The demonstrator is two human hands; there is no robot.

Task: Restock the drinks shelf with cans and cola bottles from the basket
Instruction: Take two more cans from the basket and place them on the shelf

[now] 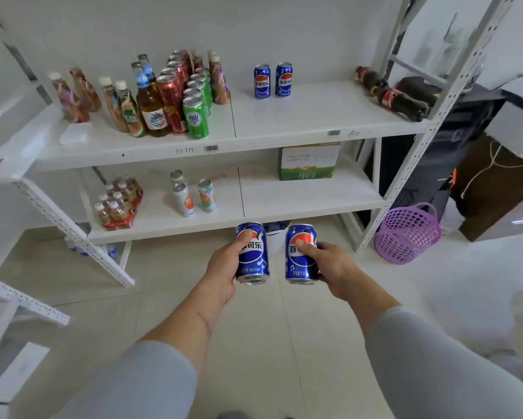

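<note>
My left hand [224, 267] grips a blue cola can [252, 261] upright, and my right hand [329, 267] grips a second blue cola can [299, 261] beside it. Both cans hang in front of the lower shelf edge, above the floor. On the upper shelf [299, 116] two more blue cans [272, 81] stand side by side at the back. Cola bottles [396, 98] lie on their sides at the shelf's right end. The purple basket [408, 234] sits on the floor to the right of the rack.
Bottles and red and green cans [175, 95] crowd the upper shelf's left half. The lower shelf [299, 201] holds a bottle pack [118, 204], slim cans [193, 195] and a green carton [308, 161]. A white upright post [405, 176] stands between shelf and basket.
</note>
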